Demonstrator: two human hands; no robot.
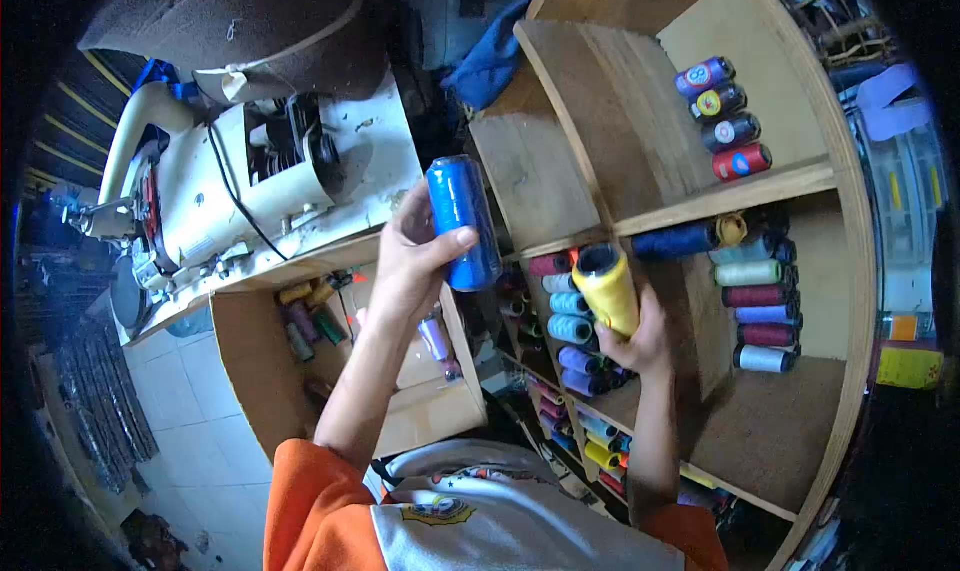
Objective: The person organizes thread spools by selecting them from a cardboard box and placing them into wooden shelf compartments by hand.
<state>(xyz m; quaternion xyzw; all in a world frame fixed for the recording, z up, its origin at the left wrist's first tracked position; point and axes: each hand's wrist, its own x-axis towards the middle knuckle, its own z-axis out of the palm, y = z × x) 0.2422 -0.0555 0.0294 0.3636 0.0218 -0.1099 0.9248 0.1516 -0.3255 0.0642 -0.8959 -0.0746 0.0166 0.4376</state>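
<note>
My left hand [415,256] is wrapped round a large blue thread spool [462,221], which stands nearly upright in front of the shelf and beside the white sewing machine [220,186]. In my right hand [645,339] is a yellow thread spool [610,296], tilted, with its dark open end turned up. Just left of the yellow spool, light blue spools [569,328] lie in a shelf compartment. A dark blue spool [675,241] lies above my right hand. The two held spools are apart from each other.
A wooden shelf [705,206] fills the right side, with several spools [765,318] in its compartments and a red spool [742,162] in the upper one. A cardboard box [270,371] with more spools stands at the lower left, below the machine table [385,141].
</note>
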